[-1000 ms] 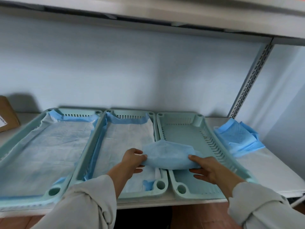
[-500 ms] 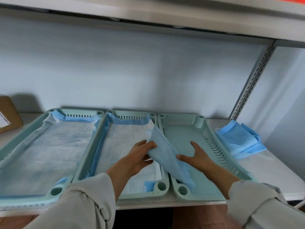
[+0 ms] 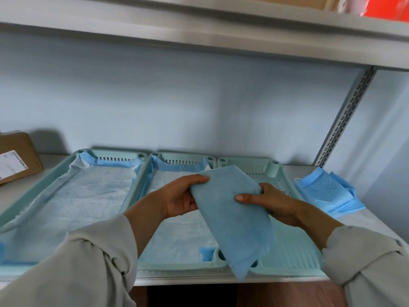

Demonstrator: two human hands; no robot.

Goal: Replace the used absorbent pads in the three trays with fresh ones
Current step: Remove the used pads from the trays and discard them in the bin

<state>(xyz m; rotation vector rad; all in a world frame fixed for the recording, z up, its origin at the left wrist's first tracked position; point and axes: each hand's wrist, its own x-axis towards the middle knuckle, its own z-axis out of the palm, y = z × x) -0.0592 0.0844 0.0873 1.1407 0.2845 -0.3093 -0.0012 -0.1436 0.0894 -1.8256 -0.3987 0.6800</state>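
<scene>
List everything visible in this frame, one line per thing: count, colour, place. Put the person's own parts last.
Trays: 3, pale green, side by side on the lower shelf; left and middle lined, right one bare.
Laid pads: 2, white with blue edges, one in the left tray, one in the middle tray.
Folded pad: 1, blue, held over the middle and right trays.
Loose pads: a small blue pile, count unclear, on the shelf right of the trays.
Box: 1, brown with a white label, far left.
Upper shelf: 1, grey, overhead.
Left hand: grips the folded pad's left edge.
Right hand: grips its right edge.
</scene>
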